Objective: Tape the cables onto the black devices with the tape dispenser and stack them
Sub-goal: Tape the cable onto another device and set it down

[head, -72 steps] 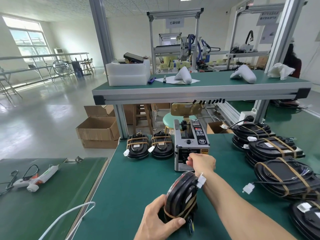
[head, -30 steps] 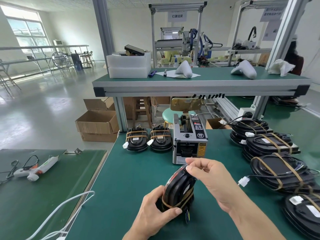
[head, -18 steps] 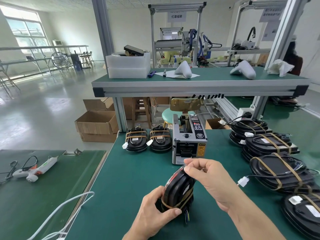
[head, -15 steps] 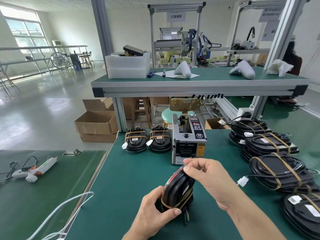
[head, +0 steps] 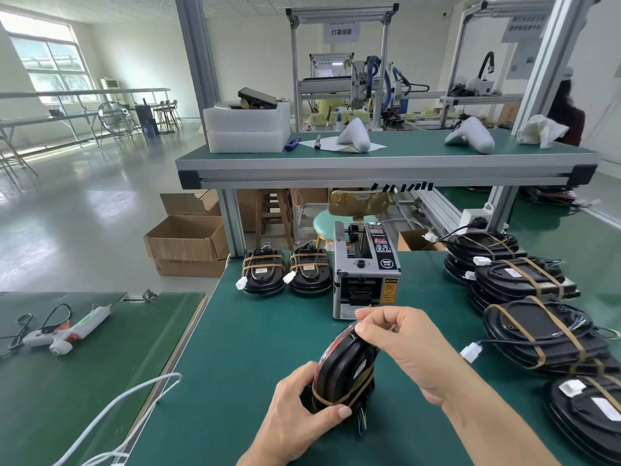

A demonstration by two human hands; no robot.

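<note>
Both hands on one black device (head: 346, 368), stood on edge on the green bench (head: 255, 348).

The tape dispenser (head: 366, 280) stands just behind it; two taped devices (head: 285, 274) sit to the dispenser's left, and taped stacks (head: 524, 297) line the right side. A glue gun (head: 64, 334) lies on the neighbouring bench. The left hand (head: 295, 422) has its grip closed round the device's lower edge, thumb over a brown tape band. The right hand (head: 400, 344) pinches narrowly at its top edge.

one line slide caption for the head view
Left hand holds a black device on edge while the right hand pinches tape at its top, before the tape dispenser.
</note>
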